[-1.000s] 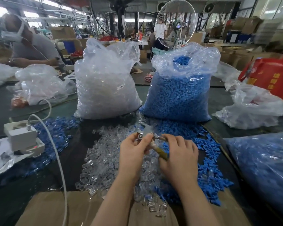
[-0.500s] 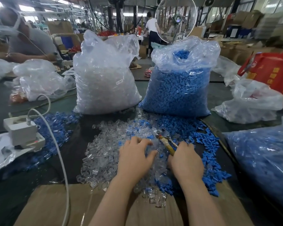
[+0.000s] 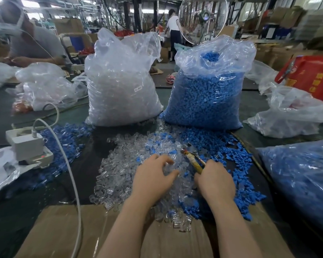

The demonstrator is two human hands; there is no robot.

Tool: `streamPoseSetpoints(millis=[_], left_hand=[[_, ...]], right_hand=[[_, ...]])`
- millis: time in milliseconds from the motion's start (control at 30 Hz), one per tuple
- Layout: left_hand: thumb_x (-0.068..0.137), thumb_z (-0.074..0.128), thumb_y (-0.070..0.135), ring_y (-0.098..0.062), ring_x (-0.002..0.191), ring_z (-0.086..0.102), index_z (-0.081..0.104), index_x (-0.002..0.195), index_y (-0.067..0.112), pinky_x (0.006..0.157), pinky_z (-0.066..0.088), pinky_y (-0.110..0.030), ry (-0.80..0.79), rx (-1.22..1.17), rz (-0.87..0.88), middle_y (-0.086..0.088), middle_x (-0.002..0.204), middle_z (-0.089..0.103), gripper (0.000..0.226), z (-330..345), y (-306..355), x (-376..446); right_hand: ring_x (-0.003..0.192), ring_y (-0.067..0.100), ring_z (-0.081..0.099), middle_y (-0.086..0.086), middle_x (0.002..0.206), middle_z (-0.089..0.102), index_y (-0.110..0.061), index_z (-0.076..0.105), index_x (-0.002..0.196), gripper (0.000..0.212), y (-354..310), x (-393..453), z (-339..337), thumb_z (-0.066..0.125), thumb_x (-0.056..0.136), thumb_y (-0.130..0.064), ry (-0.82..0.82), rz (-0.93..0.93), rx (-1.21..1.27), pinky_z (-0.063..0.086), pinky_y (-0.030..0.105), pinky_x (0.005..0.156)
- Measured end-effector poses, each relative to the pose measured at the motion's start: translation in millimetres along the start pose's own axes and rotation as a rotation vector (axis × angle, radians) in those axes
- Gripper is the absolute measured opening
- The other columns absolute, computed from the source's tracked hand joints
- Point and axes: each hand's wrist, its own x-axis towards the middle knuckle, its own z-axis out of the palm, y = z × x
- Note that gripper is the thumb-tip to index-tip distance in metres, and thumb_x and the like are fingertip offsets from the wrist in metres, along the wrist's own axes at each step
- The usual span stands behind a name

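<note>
I see a small plier-like tool [image 3: 193, 159] with a dull metal head and a handle wrapped in yellowish tape. It sits tilted, with the head pointing up and away and the handle end held in my right grip [image 3: 215, 181]. The clear plastic pieces [image 3: 119, 170] lie in a loose heap on the dark bench [image 3: 88, 155]. They run into the blue pieces [image 3: 222, 146] on the right. My left grip [image 3: 153, 175] rests on the clear heap, fingers bent.
</note>
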Motion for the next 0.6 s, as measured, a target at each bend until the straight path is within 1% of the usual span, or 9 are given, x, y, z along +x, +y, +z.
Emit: streamPoseSetpoints(millis=[100, 167, 233, 300, 400, 433, 500, 533, 600], left_hand=[[0.090, 0.056, 0.056, 0.000, 0.104, 0.044, 0.057, 0.117, 0.043, 0.098, 0.037, -0.034, -0.014, 0.018, -0.006, 0.019, 0.108, 0.047, 0.030, 2, -2, -1], [0.089, 0.055, 0.058, 0.000, 0.105, 0.042, 0.057, 0.118, 0.044, 0.104, 0.033, -0.040, -0.038, 0.034, -0.007, 0.020, 0.108, 0.045, 0.032, 2, -3, -1], [0.089, 0.060, 0.052, 0.003, 0.096, 0.050, 0.059, 0.112, 0.043, 0.090, 0.044, -0.026, -0.009, -0.031, -0.015, 0.021, 0.107, 0.053, 0.025, 0, -3, -1], [0.090, 0.061, 0.045, 0.006, 0.085, 0.054, 0.061, 0.105, 0.042, 0.066, 0.041, -0.013, 0.039, -0.093, -0.047, 0.019, 0.104, 0.059, 0.015, -2, -4, -1], [0.092, 0.061, 0.039, 0.006, 0.080, 0.055, 0.061, 0.099, 0.042, 0.060, 0.039, -0.014, 0.088, -0.135, -0.110, 0.017, 0.102, 0.062, 0.008, -4, -5, 0], [0.092, 0.061, 0.039, 0.005, 0.082, 0.054, 0.059, 0.097, 0.042, 0.064, 0.043, -0.016, 0.089, -0.123, -0.113, 0.016, 0.102, 0.063, 0.007, -5, -5, 0], [0.089, 0.064, 0.040, -0.001, 0.089, 0.055, 0.056, 0.093, 0.043, 0.087, 0.049, -0.032, 0.067, -0.101, -0.111, 0.016, 0.101, 0.062, 0.009, -6, -6, -1], [0.088, 0.065, 0.041, -0.003, 0.092, 0.056, 0.055, 0.091, 0.043, 0.098, 0.045, -0.041, 0.050, -0.107, -0.115, 0.017, 0.100, 0.061, 0.011, -7, -6, -1], [0.085, 0.070, 0.041, -0.001, 0.091, 0.057, 0.056, 0.085, 0.041, 0.107, 0.036, -0.047, 0.035, -0.153, -0.136, 0.020, 0.094, 0.062, 0.014, -8, -7, -2]], right_hand=[[0.088, 0.026, 0.058, 0.006, 0.115, 0.052, -0.015, 0.052, 0.119, 0.034, 1, 1, 1, 0.058, 0.094, -0.037, -0.018, -0.034, 0.035, 0.040, 0.033, 0.064], [0.078, 0.024, 0.050, 0.003, 0.102, 0.048, -0.017, 0.053, 0.111, 0.028, 2, 2, 2, 0.059, 0.093, -0.037, -0.024, -0.047, 0.048, 0.039, 0.033, 0.062], [0.076, 0.023, 0.047, 0.001, 0.095, 0.044, -0.019, 0.049, 0.102, 0.024, 2, 2, 2, 0.060, 0.092, -0.038, -0.019, -0.047, 0.055, 0.039, 0.033, 0.062], [0.075, 0.022, 0.047, 0.000, 0.093, 0.045, -0.020, 0.045, 0.096, 0.024, 2, 2, 3, 0.060, 0.091, -0.038, -0.010, -0.055, 0.068, 0.038, 0.032, 0.062], [0.074, 0.022, 0.050, 0.001, 0.091, 0.052, -0.019, 0.049, 0.094, 0.022, 3, 4, 5, 0.060, 0.089, -0.037, -0.002, -0.088, 0.115, 0.037, 0.032, 0.058], [0.073, 0.022, 0.051, 0.002, 0.092, 0.053, -0.019, 0.050, 0.095, 0.021, 4, 4, 6, 0.060, 0.089, -0.037, -0.004, -0.099, 0.126, 0.037, 0.031, 0.057], [0.074, 0.022, 0.052, 0.002, 0.092, 0.055, -0.020, 0.050, 0.096, 0.021, 3, 5, 7, 0.060, 0.089, -0.038, -0.012, -0.121, 0.118, 0.038, 0.032, 0.058], [0.074, 0.022, 0.052, 0.001, 0.091, 0.055, -0.020, 0.050, 0.096, 0.021, 3, 5, 7, 0.060, 0.089, -0.038, -0.018, -0.130, 0.110, 0.039, 0.032, 0.059], [0.074, 0.022, 0.053, 0.000, 0.087, 0.055, -0.021, 0.051, 0.096, 0.021, 2, 5, 8, 0.060, 0.088, -0.039, -0.025, -0.135, 0.110, 0.039, 0.032, 0.060]])
